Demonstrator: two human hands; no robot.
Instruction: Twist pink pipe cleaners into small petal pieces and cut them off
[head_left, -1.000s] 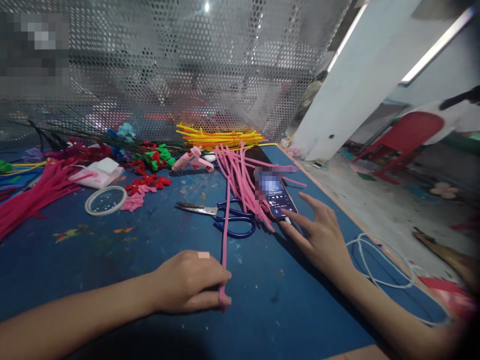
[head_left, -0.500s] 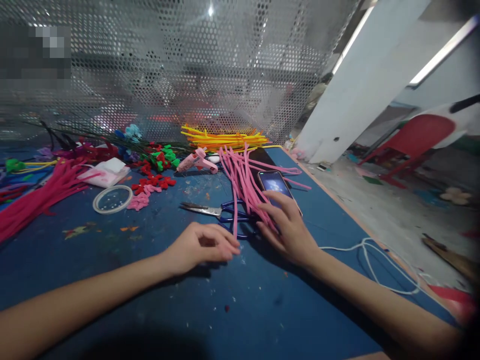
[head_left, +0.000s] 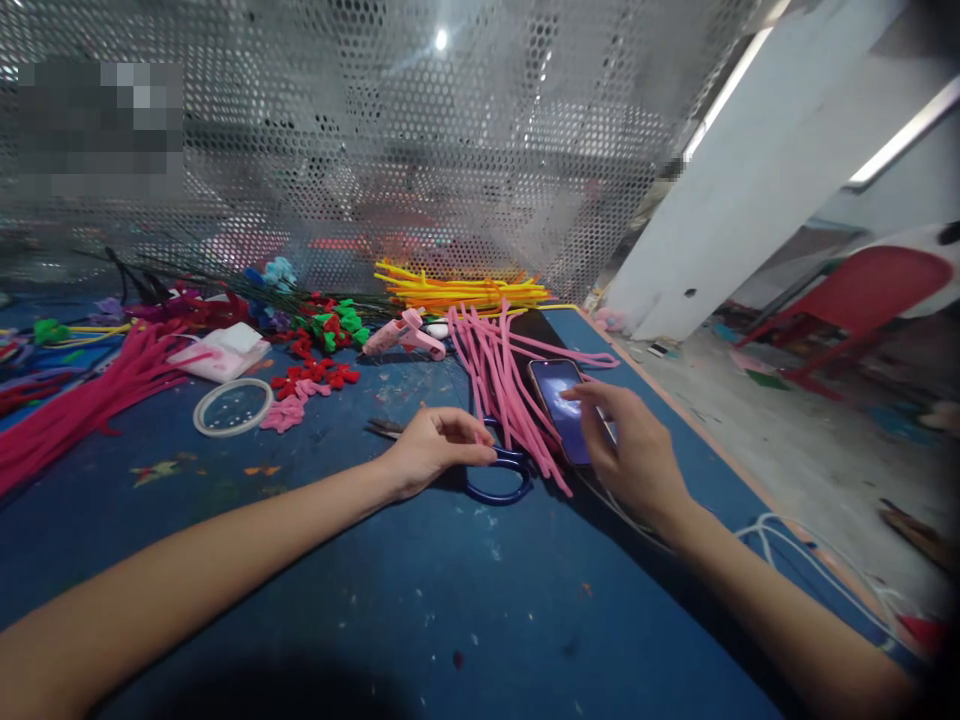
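While R hand [head_left: 637, 455], holding nothing, is hanging over phone [head_left: 568, 437] at right, L hand [head_left: 431, 452], grip unclear, is part-covering scissors [head_left: 498, 499]; if dipping, poss. nudging blades [head_left: 384, 428].

Glossy plastic scissor handles [head_left: 526, 482], matt pink stems [head_left: 510, 385], glassy phone screen [head_left: 570, 435].

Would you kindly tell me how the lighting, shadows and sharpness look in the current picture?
Head view: a small bright light glares at the top of the metal mesh; head view: the screen of the phone is lit; head view: a dark shadow covers the bottom edge of the blue table; head view: the red chair looks soft.
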